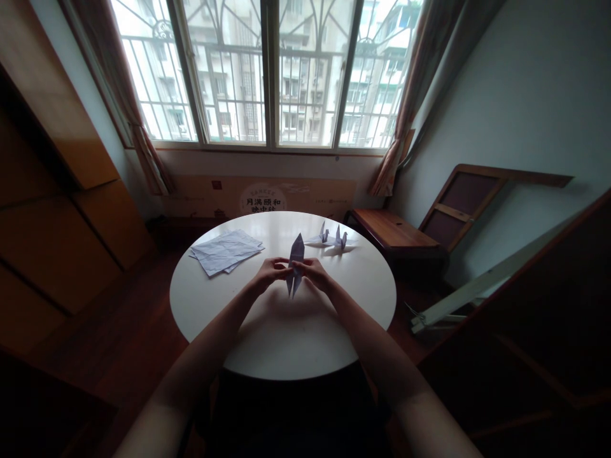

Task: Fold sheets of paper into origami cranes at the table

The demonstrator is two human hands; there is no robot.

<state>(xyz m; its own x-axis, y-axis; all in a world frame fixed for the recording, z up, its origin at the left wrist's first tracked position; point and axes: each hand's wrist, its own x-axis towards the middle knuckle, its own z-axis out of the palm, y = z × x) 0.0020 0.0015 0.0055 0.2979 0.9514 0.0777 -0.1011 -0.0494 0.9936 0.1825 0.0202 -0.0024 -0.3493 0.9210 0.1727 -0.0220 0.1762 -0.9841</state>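
Just above the middle of a round white table (281, 343), I hold a folded origami paper (296, 248) between both hands. It is long and narrow, pointed at the top, with two split points hanging at the bottom. My left hand (272, 272) pinches its left side, and my right hand (312, 272) grips the right side with the thumb across its front. Behind my right hand stand two folded paper cranes, one crane (323, 236) beside another crane (340, 240). To the left lies a loose stack of creased paper sheets (228, 251).
A wooden bench (394, 229) stands beyond the table's right side, with a leaning wooden frame (461, 210) behind it. A printed cardboard panel (305, 191) is under the barred window (272, 76). Wooden cabinets (62, 242) line the left.
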